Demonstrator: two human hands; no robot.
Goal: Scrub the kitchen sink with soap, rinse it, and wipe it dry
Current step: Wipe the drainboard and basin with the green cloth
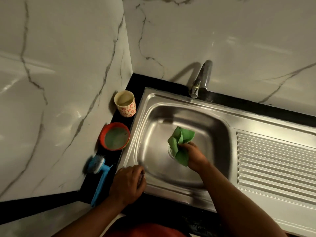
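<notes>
1 green cloth (180, 140) in R hand (195, 156); L hand (127, 182) at sink (196, 117) rim.

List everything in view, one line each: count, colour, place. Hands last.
sink: one, steel, set in the counter
drainboard: one, steel, right part of the sink
tap: one, chrome, behind the sink
cloth: one, green, inside the sink
cup: one, cream with red flowers, left of the sink
tub: one, red, nearer than the cup
brush: one, blue, nearest on the left
counter: one, black
right hand: grips the cloth
left hand: at the sink's front-left corner
</notes>
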